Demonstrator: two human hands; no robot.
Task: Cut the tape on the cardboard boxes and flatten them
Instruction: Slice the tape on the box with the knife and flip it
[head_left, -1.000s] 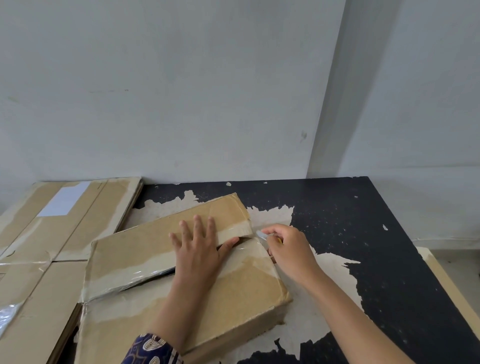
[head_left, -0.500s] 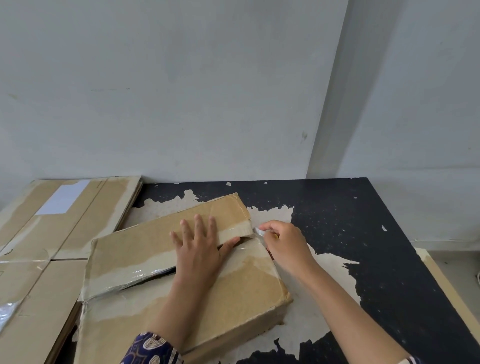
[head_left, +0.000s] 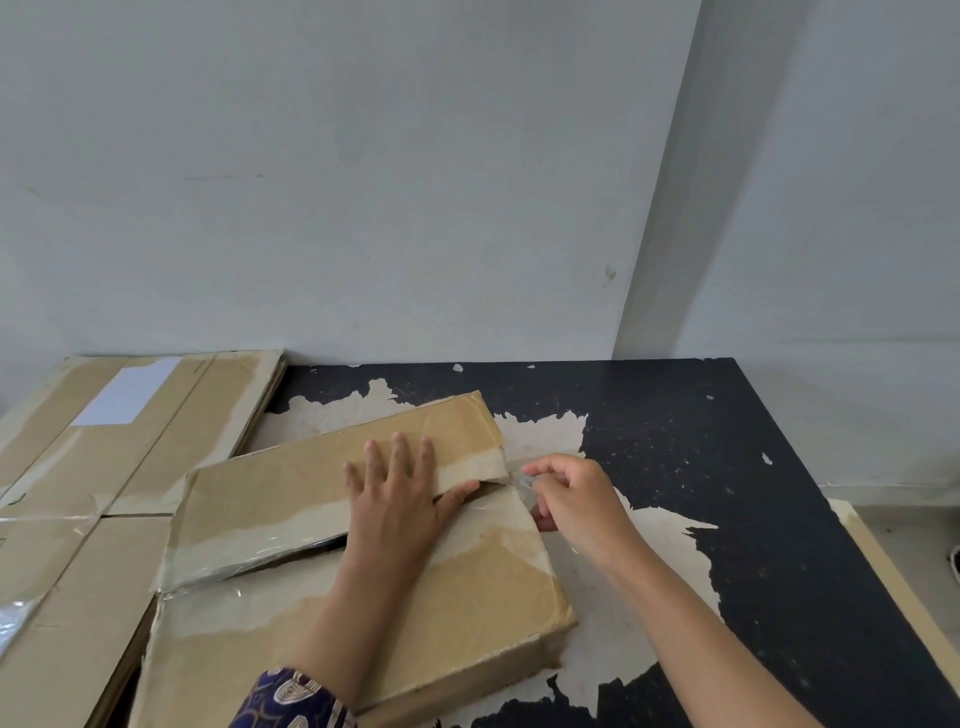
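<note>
Pressing flat, left hand (head_left: 400, 499) steadies box (head_left: 363, 613); right hand (head_left: 576, 499) grip pinches tape (head_left: 522, 480).

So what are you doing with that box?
A person is opening a taped cardboard box on a worn black table. The left hand presses flat on the top flap, while the right hand pinches clear tape at the box's right edge. The flap seam is already partly open. Flattened boxes lie on the left.

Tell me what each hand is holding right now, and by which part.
Right hand pinches a loose end of clear tape at the box's right edge. Left hand holds nothing, pressing flat on the flap.
</note>
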